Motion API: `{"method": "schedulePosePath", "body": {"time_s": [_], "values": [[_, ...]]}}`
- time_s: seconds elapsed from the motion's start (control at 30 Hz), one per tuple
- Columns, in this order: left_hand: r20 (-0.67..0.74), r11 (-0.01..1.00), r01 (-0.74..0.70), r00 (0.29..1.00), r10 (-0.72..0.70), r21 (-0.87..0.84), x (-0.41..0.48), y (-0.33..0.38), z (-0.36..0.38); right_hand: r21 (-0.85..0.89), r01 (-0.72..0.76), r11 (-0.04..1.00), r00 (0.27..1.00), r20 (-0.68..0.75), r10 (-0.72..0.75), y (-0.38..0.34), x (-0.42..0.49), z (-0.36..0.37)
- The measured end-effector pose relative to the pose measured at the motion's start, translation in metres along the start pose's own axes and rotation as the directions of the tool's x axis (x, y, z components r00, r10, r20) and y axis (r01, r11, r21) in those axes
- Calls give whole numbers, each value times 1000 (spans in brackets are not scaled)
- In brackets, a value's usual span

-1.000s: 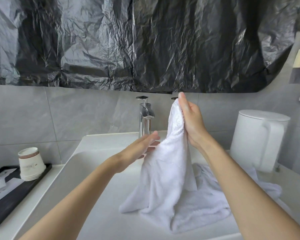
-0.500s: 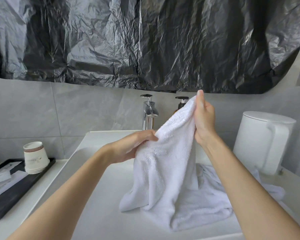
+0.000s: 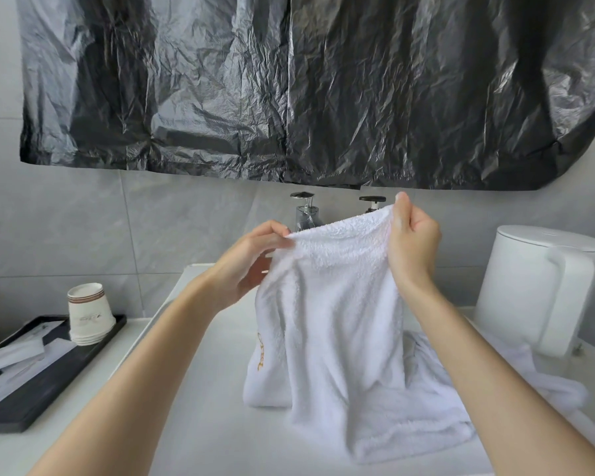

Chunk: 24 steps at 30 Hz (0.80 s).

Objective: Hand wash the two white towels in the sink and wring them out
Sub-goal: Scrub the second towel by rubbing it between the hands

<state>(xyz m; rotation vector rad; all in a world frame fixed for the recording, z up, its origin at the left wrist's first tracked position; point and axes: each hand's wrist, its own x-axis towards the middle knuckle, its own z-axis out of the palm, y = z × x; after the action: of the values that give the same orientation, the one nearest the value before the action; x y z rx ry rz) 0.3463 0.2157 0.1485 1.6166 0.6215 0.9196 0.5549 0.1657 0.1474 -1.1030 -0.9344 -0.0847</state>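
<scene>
Holding the towel (image 3: 337, 304) over the sink (image 3: 203, 389), I pinch its top edge with left hand (image 3: 251, 266) and right hand (image 3: 413, 245); I would spread it evenly, then lower it in.

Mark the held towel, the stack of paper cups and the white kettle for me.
held towel (image 3: 337, 304), head view, middle of the hanging cloth.
stack of paper cups (image 3: 89, 312), head view, side wall of the outer cup.
white kettle (image 3: 516, 290), head view, front of its body.
</scene>
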Motion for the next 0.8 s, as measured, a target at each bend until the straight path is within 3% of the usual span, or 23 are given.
{"method": "schedulePosePath", "body": {"time_s": [0.17, 0.3, 0.47, 0.63, 0.8], "values": [[-169, 993, -33, 984, 52, 115, 3, -3, 6, 38, -62, 997, 990, 127, 57, 1, -3, 5], [-326, 1000, 2, 945, -12, -29, 5, -12, 26, 45, 56, 997, 973, 222, -65, -13, -24, 14], [-275, 953, 53, 951, -139, -298, 6, -24, 42, 3, 230, 973, 882, 421, -210, -12, -73, 34], [-246, 970, 79, 959, -137, -231, 5, -35, 59, -172, 164, 971, 933, 346, -96, -5, -64, 38], [-355, 984, 48, 929, -106, -170, 8, -42, 53, -214, 293, 932, 856, 493, -156, -3, -81, 41]]}}
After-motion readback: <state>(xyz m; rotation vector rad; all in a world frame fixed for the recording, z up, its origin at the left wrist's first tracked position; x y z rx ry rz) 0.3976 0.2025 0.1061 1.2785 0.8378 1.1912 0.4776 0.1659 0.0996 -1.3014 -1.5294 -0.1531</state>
